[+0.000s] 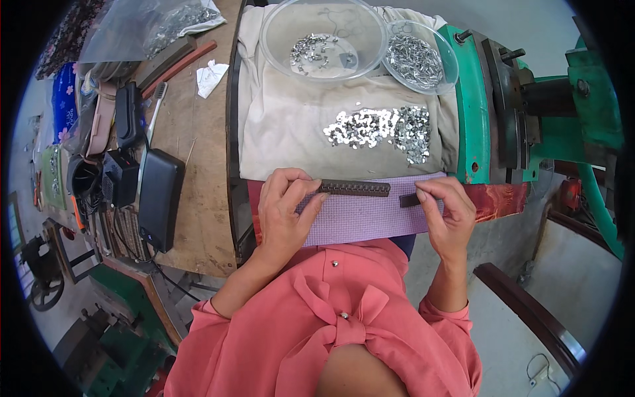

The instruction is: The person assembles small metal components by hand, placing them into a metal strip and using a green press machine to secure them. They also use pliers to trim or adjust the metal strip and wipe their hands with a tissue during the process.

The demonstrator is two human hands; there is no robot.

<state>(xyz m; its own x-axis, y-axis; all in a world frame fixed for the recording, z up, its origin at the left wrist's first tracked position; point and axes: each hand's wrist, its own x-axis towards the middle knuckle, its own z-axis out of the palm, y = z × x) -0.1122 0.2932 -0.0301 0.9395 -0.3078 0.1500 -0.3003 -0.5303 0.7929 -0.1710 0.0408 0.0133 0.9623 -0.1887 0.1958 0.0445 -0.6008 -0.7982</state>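
My left hand pinches one end of a dark slotted bar, which has a row of notches along it. The bar points to the right over a purple checked cloth. Between the thumb and fingers of my right hand is a small dark block, a short way right of the bar's free end and apart from it. Beyond both hands, a spread of small shiny metal pieces lies on a beige cloth.
Past the spread stand a large clear bowl and a smaller clear tub, both holding metal pieces. A green machine borders the right side. On the wooden table at left lie a black case, a toothbrush and crumpled paper.
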